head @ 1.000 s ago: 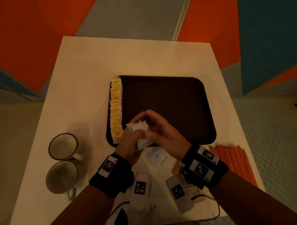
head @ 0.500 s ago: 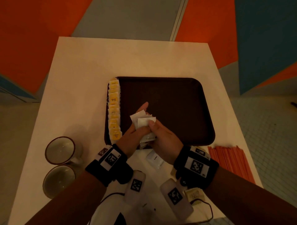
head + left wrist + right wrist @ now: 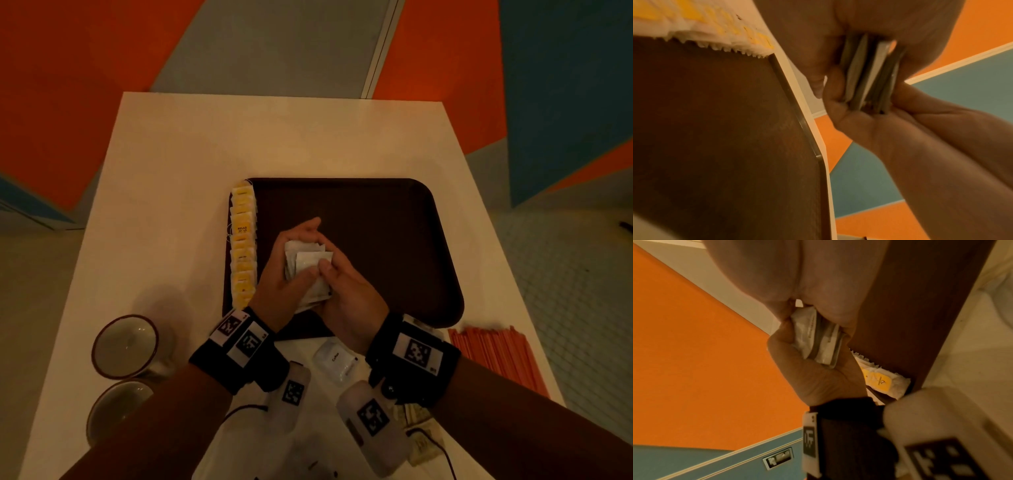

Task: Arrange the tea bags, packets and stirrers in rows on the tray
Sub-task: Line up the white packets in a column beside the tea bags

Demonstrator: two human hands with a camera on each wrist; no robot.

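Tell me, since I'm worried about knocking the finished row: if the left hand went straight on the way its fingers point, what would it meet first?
Probably bare tray. The left hand, gripping the white packets, points away from the person and slightly right, passing beside the yellow tea bags. Its height above the tray is unclear.

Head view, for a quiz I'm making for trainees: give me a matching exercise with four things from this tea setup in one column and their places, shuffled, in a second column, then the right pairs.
Things:
1. tea bags
2. stack of white packets
3. stirrers
4. mugs

Places:
A. on the table to the right of the tray
B. on the table to the left of the tray's near corner
C. in a row along the tray's left edge
D. held above the tray between the left hand and the right hand

Pairs: 1-C, 2-D, 3-A, 4-B
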